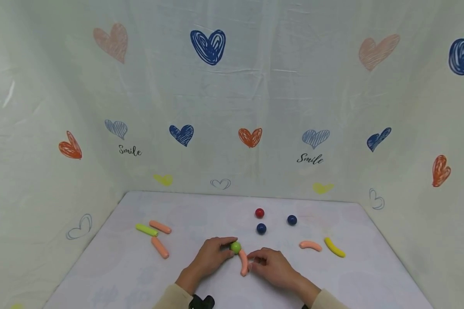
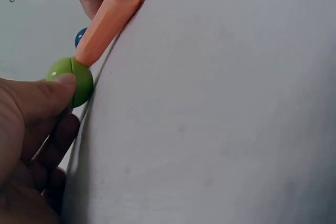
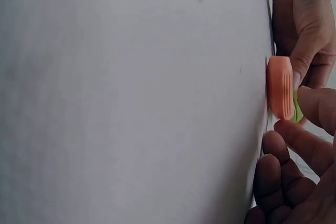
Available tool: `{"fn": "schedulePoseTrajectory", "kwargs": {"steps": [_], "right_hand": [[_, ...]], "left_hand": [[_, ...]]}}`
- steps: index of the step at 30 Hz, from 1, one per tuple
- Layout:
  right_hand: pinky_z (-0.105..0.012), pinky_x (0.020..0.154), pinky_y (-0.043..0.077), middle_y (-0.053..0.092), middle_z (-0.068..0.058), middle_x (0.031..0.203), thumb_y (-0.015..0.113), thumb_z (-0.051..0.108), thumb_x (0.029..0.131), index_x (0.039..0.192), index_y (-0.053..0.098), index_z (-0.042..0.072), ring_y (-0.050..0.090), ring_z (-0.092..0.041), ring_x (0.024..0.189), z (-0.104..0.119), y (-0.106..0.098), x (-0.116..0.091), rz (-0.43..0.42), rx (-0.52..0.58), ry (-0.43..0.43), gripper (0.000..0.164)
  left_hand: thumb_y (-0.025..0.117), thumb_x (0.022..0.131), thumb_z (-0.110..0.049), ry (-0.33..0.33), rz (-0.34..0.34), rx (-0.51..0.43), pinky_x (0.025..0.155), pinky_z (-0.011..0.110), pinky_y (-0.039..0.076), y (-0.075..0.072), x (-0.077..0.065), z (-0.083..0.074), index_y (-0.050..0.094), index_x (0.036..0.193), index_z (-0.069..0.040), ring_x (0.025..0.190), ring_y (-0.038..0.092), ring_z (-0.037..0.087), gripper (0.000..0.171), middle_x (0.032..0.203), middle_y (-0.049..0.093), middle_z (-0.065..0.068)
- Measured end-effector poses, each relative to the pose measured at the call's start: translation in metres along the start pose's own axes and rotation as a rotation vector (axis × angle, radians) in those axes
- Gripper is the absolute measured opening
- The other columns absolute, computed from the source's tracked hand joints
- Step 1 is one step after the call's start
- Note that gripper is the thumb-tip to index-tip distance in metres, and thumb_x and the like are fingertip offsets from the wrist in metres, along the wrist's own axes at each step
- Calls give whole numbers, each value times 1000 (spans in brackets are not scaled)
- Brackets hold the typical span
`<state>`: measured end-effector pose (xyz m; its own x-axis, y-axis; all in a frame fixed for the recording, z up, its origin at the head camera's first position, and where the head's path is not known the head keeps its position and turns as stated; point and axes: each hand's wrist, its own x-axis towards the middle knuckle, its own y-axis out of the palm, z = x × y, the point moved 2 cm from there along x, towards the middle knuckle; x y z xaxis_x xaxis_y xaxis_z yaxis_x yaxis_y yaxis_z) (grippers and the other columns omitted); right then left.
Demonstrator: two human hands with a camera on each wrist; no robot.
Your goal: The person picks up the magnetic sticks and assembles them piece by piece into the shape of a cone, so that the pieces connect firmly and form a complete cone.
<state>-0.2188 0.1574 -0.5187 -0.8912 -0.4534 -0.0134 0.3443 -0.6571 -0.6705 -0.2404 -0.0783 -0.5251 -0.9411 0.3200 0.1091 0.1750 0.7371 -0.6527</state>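
Observation:
My left hand (image 1: 210, 256) pinches a green ball (image 1: 235, 247) between thumb and fingers, low on the white table. One end of a curved orange stick (image 1: 243, 262) meets the ball; its other end points toward me. In the left wrist view, a small metal disc shows in the free end of the orange stick (image 2: 109, 22). Beside the stick, on its right, my right hand (image 1: 272, 267) has its thumb and fingers loosely bent and parted. In the right wrist view its fingertips (image 3: 286, 127) are very near the stick; whether they touch it I cannot tell.
Beyond the hands lie a red ball (image 1: 259, 213), a blue ball (image 1: 261, 228) and another blue ball (image 1: 291, 220). At right are a curved orange stick (image 1: 310, 246) and a curved yellow stick (image 1: 334, 247). Leftward lie a green stick (image 1: 147, 230) and two straight orange sticks (image 1: 160, 247).

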Motion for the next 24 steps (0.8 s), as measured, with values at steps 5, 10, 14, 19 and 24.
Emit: {"fn": "schedulePoseTrajectory", "kwargs": {"steps": [5, 10, 14, 19, 24], "right_hand": [[-23, 72, 46, 66, 12, 93, 74, 29, 97, 122, 78, 17, 54, -1, 81, 7, 3, -4, 18, 0, -16, 28], [-22, 71, 44, 61, 15, 89, 74, 30, 97, 124, 78, 16, 53, 1, 78, 14, 8, -4, 36, -29, -49, 31], [-25, 73, 39, 59, 17, 88, 74, 30, 97, 128, 76, 19, 51, 1, 76, 17, 10, -2, 55, -72, -67, 33], [-29, 79, 36, 59, 18, 90, 74, 31, 96, 130, 76, 24, 50, 0, 80, 16, 9, -2, 90, -101, -53, 34], [-26, 77, 41, 62, 16, 93, 74, 29, 96, 124, 78, 23, 52, -1, 82, 8, 7, -7, 85, -55, -37, 28]], "left_hand": [[80, 94, -22, -44, -50, -19, 98, 49, 54, 4, 0, -5, 72, 131, -14, 113, 70, 21, 39, 118, 76, -2], [82, 93, -24, -85, -82, 11, 89, 41, 55, 5, -2, -8, 71, 119, -16, 103, 68, 17, 30, 108, 74, -5], [80, 93, -30, -111, -56, 20, 98, 52, 52, 5, -9, -9, 71, 123, -16, 114, 66, 26, 34, 117, 73, 0], [85, 87, -40, -105, -1, 75, 105, 64, 45, 8, -18, -15, 69, 134, -17, 125, 58, 35, 55, 129, 69, 7], [87, 85, -34, -18, -4, 158, 100, 53, 47, 9, -23, -21, 71, 135, -20, 115, 59, 23, 54, 117, 74, -6]]}}
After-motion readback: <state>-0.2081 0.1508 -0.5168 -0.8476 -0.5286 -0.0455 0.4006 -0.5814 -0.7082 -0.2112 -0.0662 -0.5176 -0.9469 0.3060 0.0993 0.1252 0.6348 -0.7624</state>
